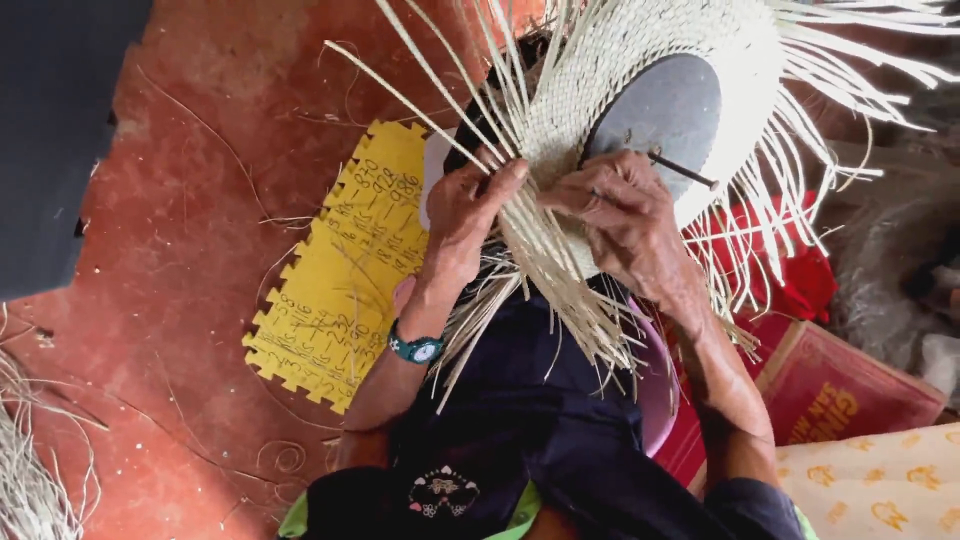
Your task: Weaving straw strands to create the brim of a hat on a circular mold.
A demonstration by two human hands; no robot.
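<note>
We look down on both hands at work on a half-woven straw hat (640,50).

Left hand (468,215): fingers curled, thumb and fingertips pinched on loose straw strands (540,270) at the woven edge. A teal wristwatch (417,348) sits on that wrist.

Right hand (625,215): fingers bent and closed over the weave, pressing strands against the hat just beside the left fingertips. The two hands nearly touch at the weave. We cannot tell exactly which strands the right fingers grip.

The hat lies over a grey rounded form (660,105), directly above the right fingers; the woven straw wraps its rim. A thin dark stick (682,170) juts out just past the right knuckles, touching the form's edge. Unwoven strands fan out from the hat in all directions: long ones up past the left fingers, a thick bunch hanging down between the two wrists over the dark clothing (520,430).

Left of the left hand, on the red floor (180,260), lies a yellow foam mat (345,270) with notched edges and handwritten marks. A few stray fibres are scattered on the floor near it, and a heap of straw (25,470) shows at the far lower left.

Right of the right forearm: red cloth (800,270) behind the hanging strands, a red box (850,385) below it, and a pale patterned cloth (880,485) at the lower corner.
</note>
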